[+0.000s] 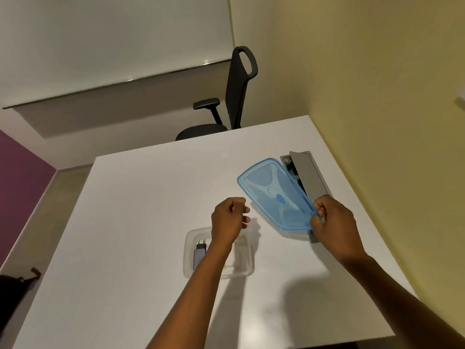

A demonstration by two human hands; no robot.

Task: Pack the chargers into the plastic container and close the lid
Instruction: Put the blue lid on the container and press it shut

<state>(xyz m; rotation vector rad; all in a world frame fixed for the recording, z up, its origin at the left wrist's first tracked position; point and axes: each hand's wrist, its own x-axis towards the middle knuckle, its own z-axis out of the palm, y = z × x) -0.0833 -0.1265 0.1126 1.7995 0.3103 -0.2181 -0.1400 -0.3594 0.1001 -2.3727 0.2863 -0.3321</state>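
Note:
A clear plastic container stands uncovered on the white table, partly under my left forearm. Inside it, at the left, lies a grey charger with its prongs pointing away from me; the rest of the inside is hidden by my arm. My left hand hovers over the container's far edge, fingers loosely curled, holding nothing. My right hand pinches the near corner of the translucent blue lid, which is lifted and tilted above the table to the right of the container.
An open grey cable hatch is set into the table behind the lid. A black office chair stands at the table's far side. A yellow wall runs along the right. A dark object sits at the left edge.

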